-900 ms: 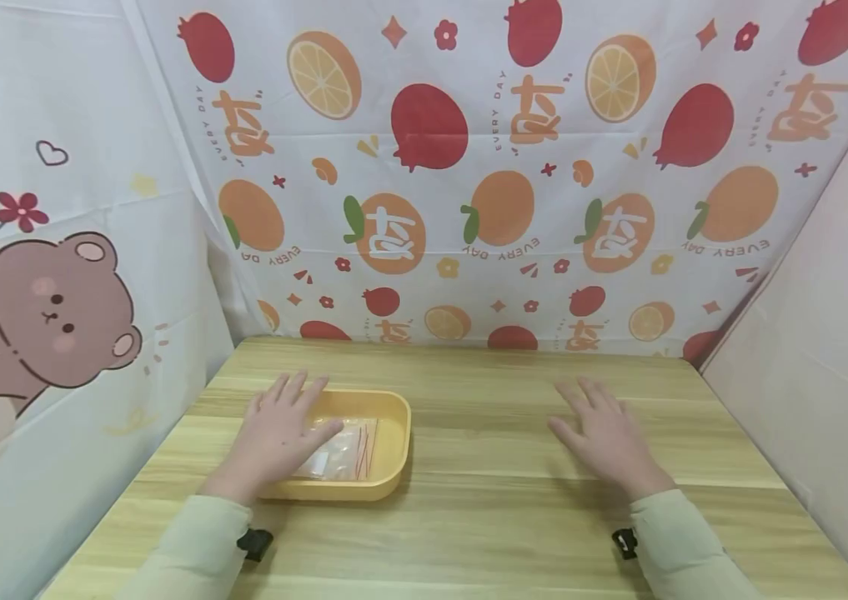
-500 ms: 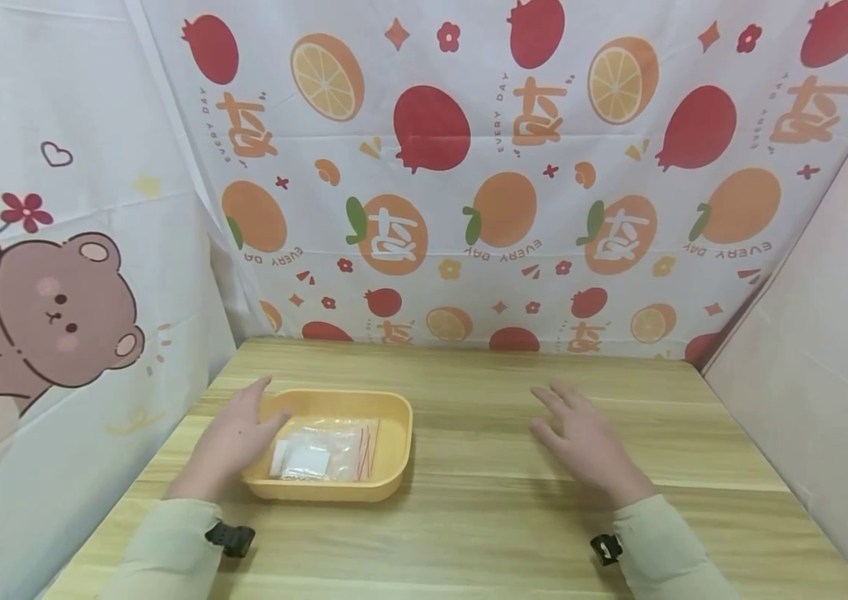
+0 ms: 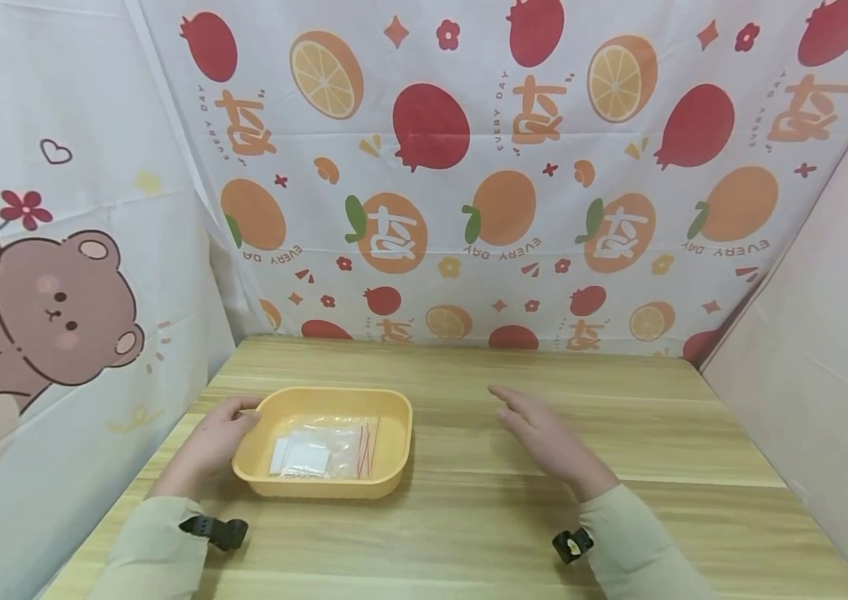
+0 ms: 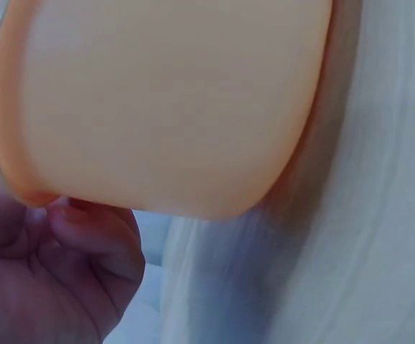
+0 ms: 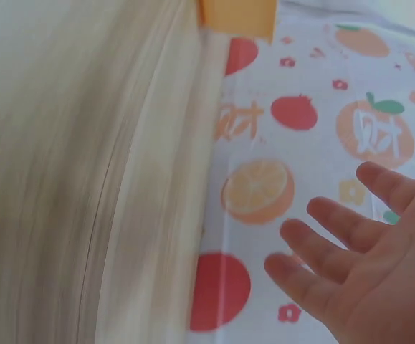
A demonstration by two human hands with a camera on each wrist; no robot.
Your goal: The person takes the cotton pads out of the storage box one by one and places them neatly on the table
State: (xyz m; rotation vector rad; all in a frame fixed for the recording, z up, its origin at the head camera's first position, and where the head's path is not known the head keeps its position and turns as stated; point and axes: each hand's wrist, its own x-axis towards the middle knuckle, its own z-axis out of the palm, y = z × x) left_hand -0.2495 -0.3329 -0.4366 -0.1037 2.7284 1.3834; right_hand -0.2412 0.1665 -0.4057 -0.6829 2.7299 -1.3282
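Observation:
The yellow plastic tray (image 3: 322, 487) stands on the left half of the table with small clear zip bags (image 3: 344, 446) lying flat in it. White pieces (image 3: 308, 458) show at the bags' left end. My left hand (image 3: 213, 437) grips the tray's left rim. In the left wrist view its curled fingers (image 4: 96, 233) are up under the rim, against the tray wall (image 4: 171, 107). To the right of the tray, my right hand (image 3: 551, 442) is held above the table, fingers spread and straight in the right wrist view, nothing in it.
A wood-grain table (image 3: 484, 533) carries the tray. Behind it hangs a fruit-print cloth (image 3: 431, 200), with a bear-print cloth (image 3: 63, 308) at the left and a plain pale cloth (image 3: 821, 333) at the right. Each wrist wears a black strap (image 3: 217, 531).
My left hand has moved from over the tray to its left rim and taken hold there. The right hand has moved left, closer to the tray. The tray has barely shifted.

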